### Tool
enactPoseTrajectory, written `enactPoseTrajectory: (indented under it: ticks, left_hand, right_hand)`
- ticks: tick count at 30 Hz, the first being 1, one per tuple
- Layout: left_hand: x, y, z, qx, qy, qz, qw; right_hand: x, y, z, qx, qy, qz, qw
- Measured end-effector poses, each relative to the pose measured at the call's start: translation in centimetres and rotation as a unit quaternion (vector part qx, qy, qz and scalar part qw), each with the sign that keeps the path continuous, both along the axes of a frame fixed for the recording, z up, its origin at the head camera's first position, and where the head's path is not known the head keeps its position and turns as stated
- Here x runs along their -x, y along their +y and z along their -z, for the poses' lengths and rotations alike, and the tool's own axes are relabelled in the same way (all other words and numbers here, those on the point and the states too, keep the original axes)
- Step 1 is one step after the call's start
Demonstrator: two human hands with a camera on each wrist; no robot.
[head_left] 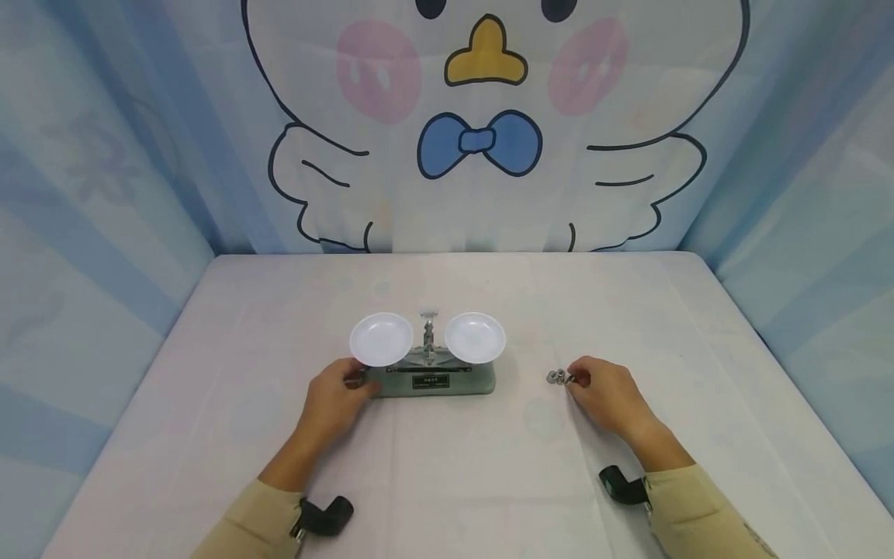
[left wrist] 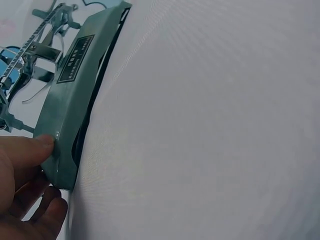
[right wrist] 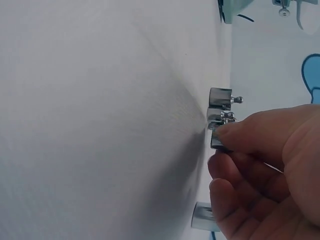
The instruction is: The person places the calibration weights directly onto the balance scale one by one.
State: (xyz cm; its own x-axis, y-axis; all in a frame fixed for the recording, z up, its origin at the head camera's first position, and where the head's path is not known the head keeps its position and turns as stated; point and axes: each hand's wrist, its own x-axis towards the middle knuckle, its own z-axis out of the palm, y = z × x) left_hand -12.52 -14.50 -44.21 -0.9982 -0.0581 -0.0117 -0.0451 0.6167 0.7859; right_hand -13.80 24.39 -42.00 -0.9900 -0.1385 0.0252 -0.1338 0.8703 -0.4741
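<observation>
A green balance scale point(head_left: 447, 382) with two white pans point(head_left: 381, 339) stands upright on the table. My left hand point(head_left: 334, 397) grips the left end of its base; in the left wrist view the thumb point(left wrist: 37, 150) lies on the green base point(left wrist: 70, 105) and the fingers curl by its end. To the right of the scale, my right hand point(head_left: 611, 394) pinches a small metal weight point(right wrist: 218, 140) between thumb and fingers. Beside it are more metal weights point(right wrist: 220, 98), close together. Another metal cylinder point(right wrist: 202, 216) shows below the fingers in the right wrist view.
A pale cloth covers the table point(head_left: 461, 473). Behind it hangs a curtain with a cartoon figure and a blue bow tie point(head_left: 479, 143); blue and white curtains point(head_left: 803, 194) flank both sides. Each wrist carries a black device point(head_left: 327, 515).
</observation>
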Motion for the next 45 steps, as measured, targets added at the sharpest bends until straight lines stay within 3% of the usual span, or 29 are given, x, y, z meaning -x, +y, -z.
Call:
enactPoseTrajectory:
  ticks: [9, 16, 25, 35, 45]
  left_hand:
    - [-0.2, 0.3, 0.0, 0.004, -0.006, -0.014, 0.9999]
    - [-0.1, 0.3, 0.2, 0.001, -0.004, -0.014, 0.9999]
    - [0.0, 0.3, 0.3, 0.002, -0.004, -0.011, 0.9999]
    - [0.1, 0.3, 0.2, 0.002, -0.003, -0.010, 0.9999]
    - [0.0, 0.3, 0.4, 0.006, -0.003, -0.013, 0.9999]
  right_hand:
    - [-0.4, -0.3, -2.4, -0.001, 0.041, -0.001, 0.9992]
    - [0.4, -2.2, -4.7, 0.036, 0.098, -0.030, 0.9941]
    - [1.9, -6.4, -6.9, 0.058, 0.092, -0.071, 0.9915]
    - [3.8, -10.5, -7.0, 0.059, 0.075, -0.154, 0.9835]
    - [4.5, -12.0, -6.5, 0.039, 0.071, -0.191, 0.9781]
